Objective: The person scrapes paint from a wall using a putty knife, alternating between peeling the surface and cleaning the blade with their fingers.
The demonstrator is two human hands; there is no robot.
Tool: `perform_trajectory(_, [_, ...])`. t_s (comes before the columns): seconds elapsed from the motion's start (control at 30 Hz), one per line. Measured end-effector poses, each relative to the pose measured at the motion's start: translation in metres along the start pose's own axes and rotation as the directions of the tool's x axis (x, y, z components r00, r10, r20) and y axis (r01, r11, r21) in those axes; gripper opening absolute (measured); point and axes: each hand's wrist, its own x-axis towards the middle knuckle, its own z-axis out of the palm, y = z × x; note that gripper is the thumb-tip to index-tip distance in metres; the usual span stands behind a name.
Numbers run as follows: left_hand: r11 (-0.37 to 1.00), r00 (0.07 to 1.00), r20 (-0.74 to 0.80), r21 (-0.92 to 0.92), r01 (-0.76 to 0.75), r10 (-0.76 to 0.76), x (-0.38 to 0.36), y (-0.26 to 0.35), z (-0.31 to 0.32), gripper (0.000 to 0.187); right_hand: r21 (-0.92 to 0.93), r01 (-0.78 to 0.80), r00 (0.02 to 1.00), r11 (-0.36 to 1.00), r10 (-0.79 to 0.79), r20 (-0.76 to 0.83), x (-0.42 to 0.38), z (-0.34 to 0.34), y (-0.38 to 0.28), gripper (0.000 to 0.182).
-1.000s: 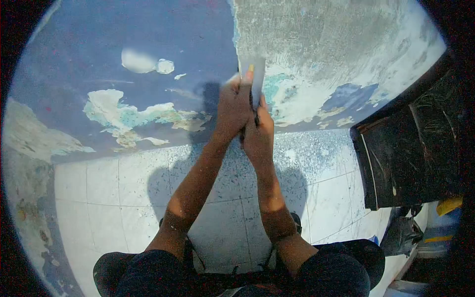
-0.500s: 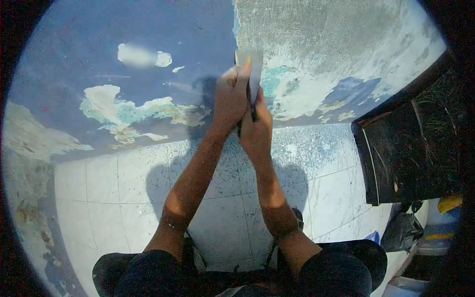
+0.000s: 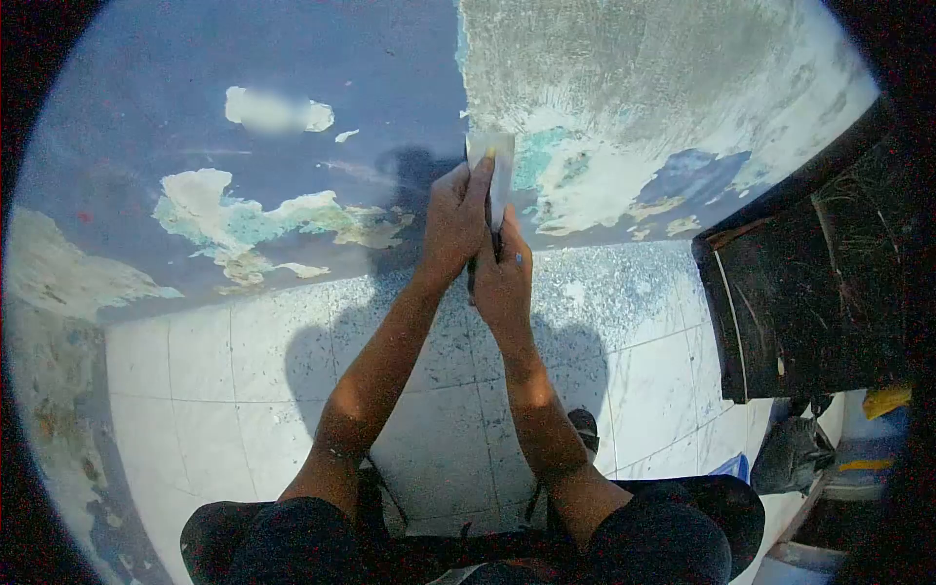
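A scraper with a wide flat metal blade (image 3: 502, 175) lies against the wall at the edge where blue paint (image 3: 390, 78) meets bare grey plaster (image 3: 585, 68). My left hand (image 3: 457, 224) is closed on the blade's left side, its thumb pressed along the metal. Lower down and to the right, my right hand (image 3: 504, 273) wraps round the dark handle, which is mostly hidden by the fingers. The two hands touch each other.
Paint flakes cover the white tiled floor (image 3: 419, 429) along the wall's foot. A dark piece of furniture (image 3: 809, 292) stands at the right, with a black bag (image 3: 795, 453) below it. Peeled patches (image 3: 205, 200) mark the blue wall at left.
Both hands and the scraper have moved down the wall, towards the floor. The blade's top edge is now lower, and the grip looks the same.
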Motion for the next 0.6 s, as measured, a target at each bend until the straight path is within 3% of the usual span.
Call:
perform_trajectory(0.03, [1.000,1.000,0.003,0.001,-0.001,0.001,0.005,0.005,-0.001,0.045,0.001,0.000,1.000,1.000,0.000,-0.003,0.005,0.001,-0.003,0.030])
perform_trajectory(0.1, [0.966,0.979,0.020,0.162,-0.202,0.202,0.012,0.016,-0.005,0.038,-0.014,0.087,0.996,0.996,-0.087,-0.007,0.014,0.003,-0.007,0.028])
perform_trajectory(0.13, [0.966,0.980,0.017,0.162,-0.200,0.200,0.013,0.027,-0.006,0.038,-0.015,0.085,0.996,0.996,-0.085,-0.005,0.015,0.004,-0.015,0.028])
perform_trajectory(0.2, [0.993,0.992,0.077,0.069,0.097,-0.102,0.015,0.044,-0.007,0.034,0.058,0.011,1.000,0.998,-0.013,0.027,0.015,0.004,-0.032,0.028])
perform_trajectory(0.23, [0.993,0.992,0.074,0.067,0.097,-0.102,0.014,0.043,-0.004,0.034,0.057,0.011,0.999,0.998,-0.013,0.031,0.016,0.002,-0.031,0.028])
perform_trajectory(0.3, [0.997,0.997,-0.060,-0.046,-0.061,0.058,0.007,0.035,0.005,0.048,-0.019,0.080,0.995,0.997,-0.079,0.062,0.015,-0.003,-0.022,0.030])
perform_trajectory(0.33, [0.997,0.996,-0.061,-0.046,-0.065,0.062,0.004,0.024,0.006,0.048,-0.018,0.084,0.995,0.996,-0.083,0.063,0.011,-0.004,-0.012,0.030])
perform_trajectory(0.4, [0.969,0.970,-0.065,0.093,-0.228,0.234,-0.003,0.001,0.008,0.046,-0.064,-0.050,0.999,0.997,0.051,0.018,0.002,-0.009,0.010,0.034])
perform_trajectory(0.43, [0.969,0.969,-0.062,0.092,-0.231,0.237,-0.004,0.003,0.009,0.046,-0.064,-0.047,0.999,0.997,0.048,0.015,0.001,-0.008,0.008,0.034])
perform_trajectory(0.53, [0.982,0.979,-0.086,0.026,-0.185,0.187,-0.008,0.010,0.007,0.045,0.015,-0.108,0.994,0.994,0.109,-0.025,-0.004,-0.005,-0.001,0.039])
perform_trajectory(0.6, [0.999,1.000,-0.019,-0.027,-0.025,0.024,0.006,0.028,0.002,0.047,-0.077,0.039,0.999,0.996,-0.039,0.000,0.009,-0.004,-0.008,0.040])
